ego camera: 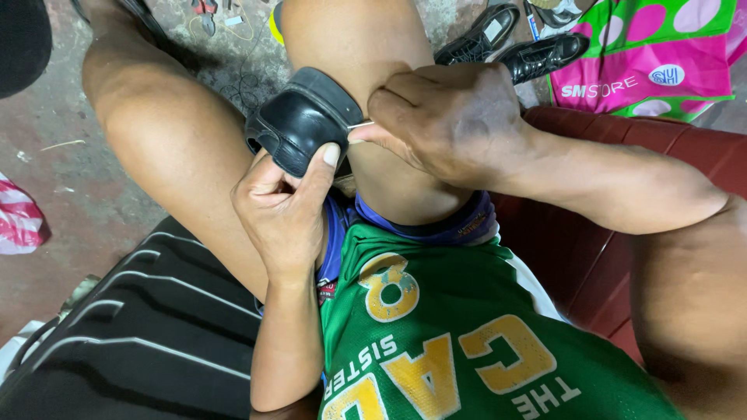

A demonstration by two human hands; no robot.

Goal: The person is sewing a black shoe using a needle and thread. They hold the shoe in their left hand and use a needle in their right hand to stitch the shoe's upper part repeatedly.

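I judge the stitching midway: my left hand (284, 206) grips the black shoe (299, 124) against my knee, my right hand (447, 117) pinching a needle (359, 124) at its edge.

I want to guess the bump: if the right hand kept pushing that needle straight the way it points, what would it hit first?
Most likely the black shoe, which the left hand holds; the right hand points its needle at the shoe's edge.

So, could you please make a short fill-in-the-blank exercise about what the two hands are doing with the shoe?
1. The left hand holds a ____ shoe against the knee.
2. The right hand pinches a thin metal ____ at the shoe's edge.
3. A pair of black shoes lies on the ____ beyond the knees.

Missing words: black; needle; floor
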